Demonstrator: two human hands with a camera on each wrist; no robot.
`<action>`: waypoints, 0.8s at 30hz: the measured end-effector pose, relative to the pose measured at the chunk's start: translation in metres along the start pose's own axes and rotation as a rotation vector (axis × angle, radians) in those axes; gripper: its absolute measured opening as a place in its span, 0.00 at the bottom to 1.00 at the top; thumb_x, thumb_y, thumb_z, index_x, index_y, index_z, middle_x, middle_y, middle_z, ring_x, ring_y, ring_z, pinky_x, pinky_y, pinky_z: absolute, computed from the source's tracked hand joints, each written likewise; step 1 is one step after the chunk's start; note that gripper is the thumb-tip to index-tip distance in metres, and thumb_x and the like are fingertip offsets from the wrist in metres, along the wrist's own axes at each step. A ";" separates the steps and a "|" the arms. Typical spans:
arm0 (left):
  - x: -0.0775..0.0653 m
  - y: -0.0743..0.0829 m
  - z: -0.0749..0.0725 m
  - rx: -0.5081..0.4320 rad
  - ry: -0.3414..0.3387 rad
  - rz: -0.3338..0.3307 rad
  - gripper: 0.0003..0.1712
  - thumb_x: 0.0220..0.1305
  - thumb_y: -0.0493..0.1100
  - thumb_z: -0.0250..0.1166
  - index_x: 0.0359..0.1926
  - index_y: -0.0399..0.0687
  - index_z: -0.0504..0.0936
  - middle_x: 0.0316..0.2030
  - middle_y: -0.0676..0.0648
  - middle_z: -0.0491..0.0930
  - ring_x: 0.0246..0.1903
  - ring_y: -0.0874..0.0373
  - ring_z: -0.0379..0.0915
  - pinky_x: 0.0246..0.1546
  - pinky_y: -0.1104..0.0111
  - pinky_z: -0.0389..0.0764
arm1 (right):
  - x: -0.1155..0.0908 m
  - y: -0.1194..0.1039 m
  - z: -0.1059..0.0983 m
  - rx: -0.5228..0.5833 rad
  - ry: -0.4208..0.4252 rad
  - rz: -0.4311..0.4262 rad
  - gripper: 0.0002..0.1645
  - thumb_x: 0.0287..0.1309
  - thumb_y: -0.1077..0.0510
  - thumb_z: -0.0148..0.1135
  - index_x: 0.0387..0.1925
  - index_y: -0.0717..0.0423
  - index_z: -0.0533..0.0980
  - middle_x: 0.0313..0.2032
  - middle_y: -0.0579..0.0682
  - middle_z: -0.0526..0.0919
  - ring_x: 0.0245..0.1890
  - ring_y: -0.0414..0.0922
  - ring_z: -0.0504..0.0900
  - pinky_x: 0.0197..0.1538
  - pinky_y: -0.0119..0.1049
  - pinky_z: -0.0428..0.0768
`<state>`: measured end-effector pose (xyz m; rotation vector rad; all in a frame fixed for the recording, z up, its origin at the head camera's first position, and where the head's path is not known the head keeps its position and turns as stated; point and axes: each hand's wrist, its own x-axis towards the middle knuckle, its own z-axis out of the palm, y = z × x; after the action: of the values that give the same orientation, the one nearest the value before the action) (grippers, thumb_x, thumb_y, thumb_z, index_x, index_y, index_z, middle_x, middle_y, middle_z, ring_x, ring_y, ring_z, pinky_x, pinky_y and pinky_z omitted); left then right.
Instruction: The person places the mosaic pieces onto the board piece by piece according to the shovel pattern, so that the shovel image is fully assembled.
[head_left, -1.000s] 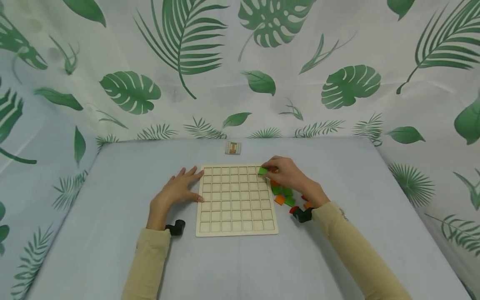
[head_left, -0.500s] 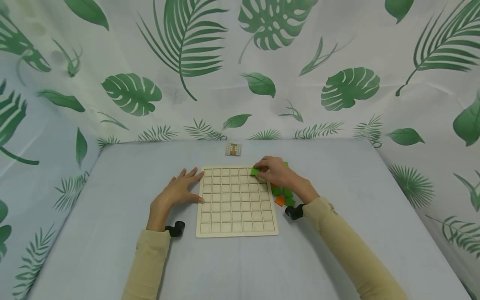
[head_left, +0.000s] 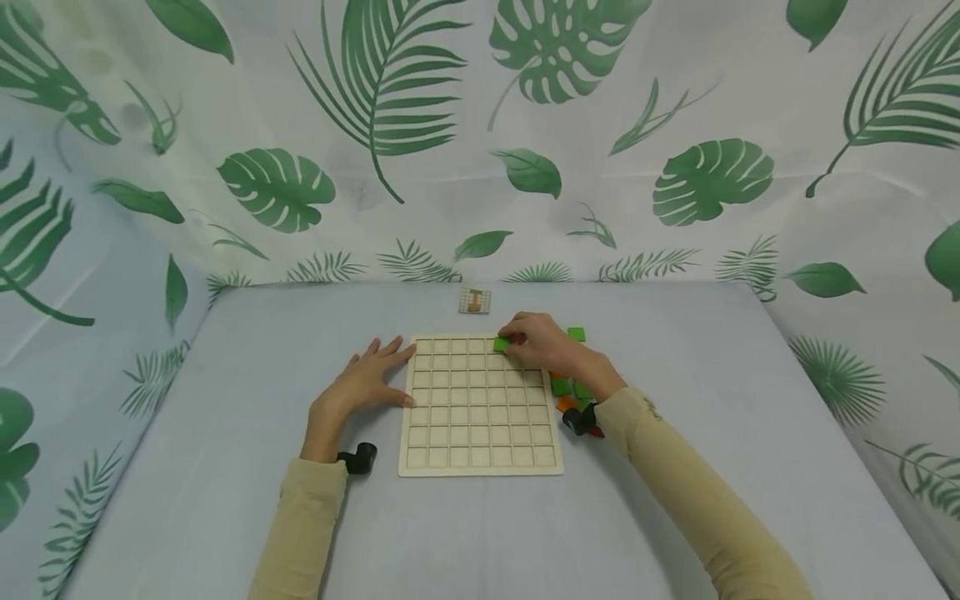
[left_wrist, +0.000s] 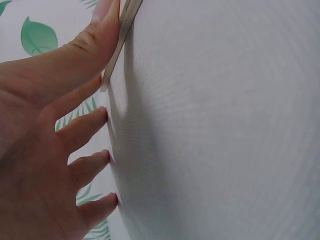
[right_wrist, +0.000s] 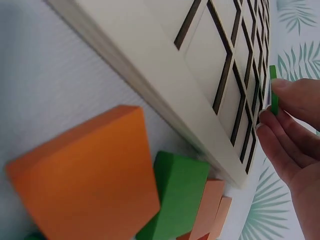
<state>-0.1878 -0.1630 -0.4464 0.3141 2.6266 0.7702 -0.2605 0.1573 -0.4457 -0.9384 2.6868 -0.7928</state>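
Note:
A pale wooden grid board (head_left: 480,425) with rows of square recesses lies flat on the table. My right hand (head_left: 542,343) pinches a green square tile (head_left: 500,344) between thumb and fingers over the board's far row, right of its middle. In the right wrist view the tile (right_wrist: 273,90) stands edge-on at the fingertips, above the grid. My left hand (head_left: 362,385) is spread at the board's left edge, thumb and index fingertip touching it. The left wrist view shows the thumb (left_wrist: 95,42) against the board's side, with the other fingertips resting on the table.
Several loose green, orange and red tiles lie along the board's right side, among them an orange tile (right_wrist: 90,175) and a green tile (right_wrist: 177,192). Another green tile (head_left: 576,333) lies beyond the right hand. A small patterned card (head_left: 475,301) sits behind the board.
My right hand has moved left along the board's far row with the green tile, uncovering a green tile on the table at the right. The left hand stays at the board's edge.

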 end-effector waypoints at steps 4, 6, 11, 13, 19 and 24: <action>0.001 0.000 0.001 0.008 0.002 -0.003 0.56 0.57 0.50 0.78 0.81 0.49 0.57 0.82 0.39 0.46 0.81 0.34 0.30 0.77 0.35 0.36 | 0.004 -0.003 0.001 -0.031 -0.016 0.003 0.18 0.66 0.64 0.67 0.55 0.69 0.82 0.48 0.62 0.84 0.43 0.51 0.84 0.46 0.43 0.85; 0.001 -0.001 0.001 0.007 0.004 -0.006 0.56 0.57 0.50 0.78 0.81 0.49 0.57 0.82 0.39 0.46 0.81 0.34 0.30 0.77 0.35 0.36 | 0.005 -0.003 0.001 -0.036 -0.022 -0.001 0.18 0.66 0.64 0.67 0.55 0.68 0.82 0.48 0.62 0.84 0.43 0.52 0.84 0.46 0.43 0.85; 0.001 -0.001 0.002 -0.004 0.008 -0.012 0.56 0.57 0.49 0.78 0.80 0.49 0.58 0.82 0.39 0.46 0.81 0.34 0.30 0.77 0.35 0.36 | 0.009 -0.002 0.003 -0.054 -0.025 -0.059 0.17 0.66 0.65 0.67 0.54 0.69 0.82 0.48 0.63 0.84 0.44 0.53 0.85 0.46 0.43 0.86; 0.001 -0.001 0.002 -0.004 0.008 -0.008 0.55 0.57 0.49 0.78 0.80 0.49 0.58 0.81 0.39 0.47 0.81 0.34 0.31 0.77 0.35 0.37 | 0.010 -0.001 0.004 -0.069 -0.031 -0.087 0.17 0.66 0.65 0.67 0.54 0.69 0.82 0.49 0.63 0.83 0.45 0.54 0.85 0.47 0.43 0.86; 0.002 -0.001 0.003 0.016 0.015 0.006 0.55 0.56 0.50 0.78 0.80 0.49 0.59 0.81 0.39 0.48 0.81 0.33 0.32 0.77 0.35 0.38 | 0.011 0.000 0.004 -0.084 -0.044 -0.124 0.16 0.65 0.67 0.66 0.54 0.69 0.82 0.48 0.63 0.82 0.45 0.54 0.85 0.47 0.41 0.86; 0.002 -0.001 0.002 0.022 0.022 0.001 0.55 0.56 0.50 0.78 0.80 0.49 0.60 0.81 0.40 0.48 0.81 0.34 0.33 0.78 0.35 0.38 | 0.012 0.000 0.006 -0.089 -0.032 -0.159 0.16 0.65 0.68 0.66 0.53 0.70 0.82 0.47 0.63 0.81 0.44 0.54 0.84 0.46 0.41 0.86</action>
<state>-0.1885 -0.1624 -0.4496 0.3152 2.6571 0.7495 -0.2677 0.1479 -0.4510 -1.1875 2.6649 -0.6859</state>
